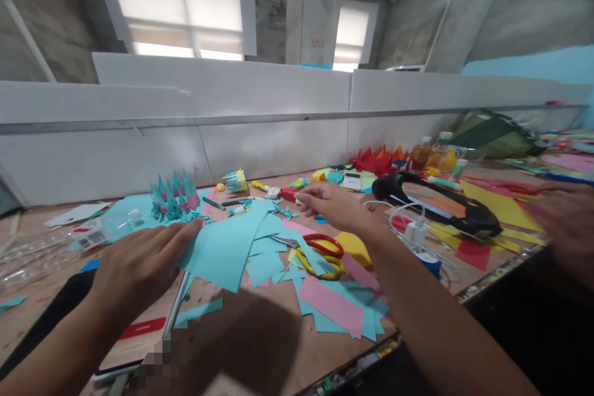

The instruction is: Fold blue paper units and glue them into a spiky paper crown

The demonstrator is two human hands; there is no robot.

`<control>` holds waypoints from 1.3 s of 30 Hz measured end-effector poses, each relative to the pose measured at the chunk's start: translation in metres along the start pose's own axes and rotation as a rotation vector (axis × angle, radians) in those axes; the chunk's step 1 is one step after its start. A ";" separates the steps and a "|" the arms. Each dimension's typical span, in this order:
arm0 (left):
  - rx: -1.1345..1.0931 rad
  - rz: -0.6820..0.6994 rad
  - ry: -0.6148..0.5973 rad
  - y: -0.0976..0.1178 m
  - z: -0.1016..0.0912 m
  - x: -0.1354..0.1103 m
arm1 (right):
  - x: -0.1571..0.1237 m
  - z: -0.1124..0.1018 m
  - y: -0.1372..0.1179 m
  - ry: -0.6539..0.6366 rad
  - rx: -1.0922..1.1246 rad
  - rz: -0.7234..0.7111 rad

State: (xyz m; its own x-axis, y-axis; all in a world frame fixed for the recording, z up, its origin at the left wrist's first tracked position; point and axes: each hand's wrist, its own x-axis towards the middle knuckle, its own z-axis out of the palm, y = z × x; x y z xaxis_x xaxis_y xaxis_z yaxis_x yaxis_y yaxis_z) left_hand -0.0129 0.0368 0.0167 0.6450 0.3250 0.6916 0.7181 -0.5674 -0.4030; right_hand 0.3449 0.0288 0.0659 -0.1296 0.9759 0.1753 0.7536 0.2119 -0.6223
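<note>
My left hand (pixel 139 263) lies flat on the table, fingers stretched out, with the fingertips on the edge of a large light-blue paper sheet (pixel 227 247). My right hand (pixel 331 203) reaches forward above a spread of blue and pink paper strips (pixel 334 303), fingers extended and apart, holding nothing. Just below its wrist lie two pairs of scissors, one red-handled (pixel 325 244) and one yellow-handled (pixel 320 266). A folded spiky teal-and-pink paper model (pixel 174 198) stands beyond my left hand.
A white partition wall (pixel 260 117) backs the wooden table. A black device (pixel 445 207) with white cables lies at the right on yellow and red paper. Bottles (pixel 434 158) and red folded shapes (pixel 378 161) stand behind it. Another person's blurred hand (pixel 568 229) shows at far right.
</note>
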 end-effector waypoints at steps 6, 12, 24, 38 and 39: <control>-0.498 -0.506 -0.125 0.003 0.007 0.007 | -0.017 -0.002 0.022 -0.315 -0.486 0.173; -1.069 -0.880 -0.176 0.022 0.017 0.016 | -0.013 0.025 0.027 -0.472 -0.698 0.177; -1.627 -1.438 0.020 0.036 0.017 0.024 | 0.011 0.001 0.007 -0.162 -0.634 0.019; -1.680 -1.539 0.338 0.035 0.020 0.025 | -0.013 0.119 0.000 -0.753 0.884 -0.244; -1.698 -1.505 0.366 0.035 0.021 0.024 | -0.018 0.128 0.000 -0.850 1.054 -0.213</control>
State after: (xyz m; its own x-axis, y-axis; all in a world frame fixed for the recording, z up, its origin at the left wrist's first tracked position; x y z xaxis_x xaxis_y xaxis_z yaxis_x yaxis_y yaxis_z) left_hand 0.0336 0.0405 0.0064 -0.1549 0.9874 0.0328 -0.4481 -0.0999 0.8884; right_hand 0.2647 0.0176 -0.0353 -0.8200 0.5693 0.0598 -0.1237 -0.0743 -0.9895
